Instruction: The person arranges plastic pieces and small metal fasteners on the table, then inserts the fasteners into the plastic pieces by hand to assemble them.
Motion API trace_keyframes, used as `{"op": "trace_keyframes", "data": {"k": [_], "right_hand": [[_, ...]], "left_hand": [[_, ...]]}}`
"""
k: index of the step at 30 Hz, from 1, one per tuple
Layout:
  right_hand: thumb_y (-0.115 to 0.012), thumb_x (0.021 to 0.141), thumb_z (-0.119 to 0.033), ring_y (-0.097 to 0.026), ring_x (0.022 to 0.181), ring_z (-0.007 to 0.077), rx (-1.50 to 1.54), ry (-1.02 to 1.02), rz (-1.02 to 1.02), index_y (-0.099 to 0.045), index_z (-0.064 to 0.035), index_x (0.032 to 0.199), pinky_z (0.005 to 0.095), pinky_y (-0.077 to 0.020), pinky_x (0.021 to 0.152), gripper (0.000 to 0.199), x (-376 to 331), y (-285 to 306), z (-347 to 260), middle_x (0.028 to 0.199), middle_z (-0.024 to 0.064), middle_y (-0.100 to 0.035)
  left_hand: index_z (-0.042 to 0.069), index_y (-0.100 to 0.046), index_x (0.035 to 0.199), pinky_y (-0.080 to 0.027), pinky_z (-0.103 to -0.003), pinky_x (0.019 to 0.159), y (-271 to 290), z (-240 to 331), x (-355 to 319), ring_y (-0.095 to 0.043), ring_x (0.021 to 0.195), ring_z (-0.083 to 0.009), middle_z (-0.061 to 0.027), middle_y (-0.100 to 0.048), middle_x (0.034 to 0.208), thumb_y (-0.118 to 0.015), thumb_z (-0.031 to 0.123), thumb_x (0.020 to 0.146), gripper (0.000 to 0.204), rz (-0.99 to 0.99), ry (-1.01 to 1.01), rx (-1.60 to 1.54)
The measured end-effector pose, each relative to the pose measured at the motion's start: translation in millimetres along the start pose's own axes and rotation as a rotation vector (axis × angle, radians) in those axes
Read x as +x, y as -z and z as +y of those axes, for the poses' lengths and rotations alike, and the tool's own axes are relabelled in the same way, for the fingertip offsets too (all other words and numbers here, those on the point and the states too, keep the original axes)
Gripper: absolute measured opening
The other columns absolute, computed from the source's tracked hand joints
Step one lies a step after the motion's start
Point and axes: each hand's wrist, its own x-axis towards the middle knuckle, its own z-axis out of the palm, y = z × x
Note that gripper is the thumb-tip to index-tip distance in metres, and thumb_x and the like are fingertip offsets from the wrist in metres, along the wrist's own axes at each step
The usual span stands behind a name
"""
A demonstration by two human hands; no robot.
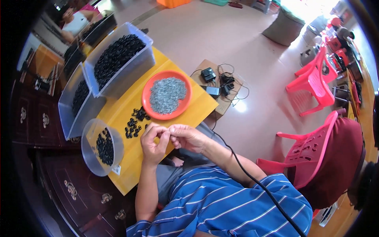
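My left hand [154,143] and my right hand [187,138] meet fingertip to fingertip over the near edge of the yellow board [202,106]. Both are closed in a pinch; whatever lies between the fingers is too small and covered to make out. Just beyond them sits an orange-red plate [183,106] heaped with small silver metal pieces [167,94], like pins or screws. Loose small black parts [140,114] lie scattered on the board left of the plate, close to my left hand. A round clear tub [117,148] at the left holds more black parts.
Two clear bins of black parts, a big one [136,65] and another [89,115], stand at the far left. A dark wooden cabinet [55,170] borders the left. Power adapters [208,75] rest beyond the board. A black cable [252,173] crosses my right arm. Red chairs [312,158] stand right.
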Motion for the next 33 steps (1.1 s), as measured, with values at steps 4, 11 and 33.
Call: {"op": "trace_keyframes", "data": {"k": [4,11,33], "right_hand": [[-0.066,0.102,-0.029,-0.056,0.068,0.0077,-0.148,0.063,0.015,-0.066,-0.0122,0.100,0.0220,-0.0451,0.063,0.017,-1.3,-2.7,3.3,0.080,-0.0033,-0.062],[-0.071,0.099,-0.028,-0.055,0.065,0.0043,-0.388,0.190,0.103,-0.067,-0.0115,0.096,0.0199,-0.0439,0.060,0.017,3.2,-4.4,8.7,0.077,-0.0051,-0.062],[-0.072,0.085,-0.010,-0.060,0.060,0.0096,-1.325,0.460,0.344,-0.069,-0.0049,0.084,0.0287,-0.0492,0.057,0.007,13.2,-20.5,8.7,0.066,0.0040,-0.063]], "left_hand": [[0.000,-0.068,0.090,-0.048,-0.027,0.066,6.3,15.5,0.4,-0.059,0.073,-0.0145,-0.0069,-0.062,0.084,-0.067,-0.001,0.088,0.003,-0.016,-0.038,0.089],[-0.001,-0.068,0.092,-0.050,-0.030,0.065,12.9,5.8,-10.8,-0.062,0.072,-0.0203,-0.0100,-0.063,0.086,-0.068,-0.001,0.088,0.004,0.002,-0.089,0.219],[-0.001,-0.062,0.099,-0.052,-0.037,0.069,9.8,-21.1,-42.1,-0.066,0.075,-0.0284,-0.0168,-0.066,0.085,-0.061,0.008,0.098,0.009,0.088,0.227,0.107]]}}
